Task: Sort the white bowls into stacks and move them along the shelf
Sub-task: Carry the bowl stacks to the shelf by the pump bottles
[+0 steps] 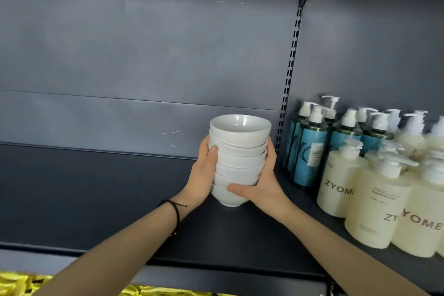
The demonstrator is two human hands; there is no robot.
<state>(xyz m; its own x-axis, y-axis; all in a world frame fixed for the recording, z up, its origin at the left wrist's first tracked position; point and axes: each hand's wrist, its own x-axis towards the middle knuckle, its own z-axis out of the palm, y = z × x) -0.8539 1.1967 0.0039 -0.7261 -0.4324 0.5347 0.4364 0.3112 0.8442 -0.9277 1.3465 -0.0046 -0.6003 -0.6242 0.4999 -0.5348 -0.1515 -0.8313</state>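
A stack of several white bowls (239,158) stands upright near the right end of a dark shelf (96,199), its foot at the shelf surface. My left hand (204,173) grips the stack's left side, thumb against the bowls. My right hand (262,180) wraps the right side, thumb across the lowest bowls. Both hands hold the same stack. A black cord bracelet is on my left wrist.
Right of the stack, past a slotted upright (288,79), stand teal pump bottles (310,151) and cream pump bottles (341,180) marked ZYOME. The shelf's dark back panel (144,55) rises behind. Yellow packets (21,283) lie on the level below.
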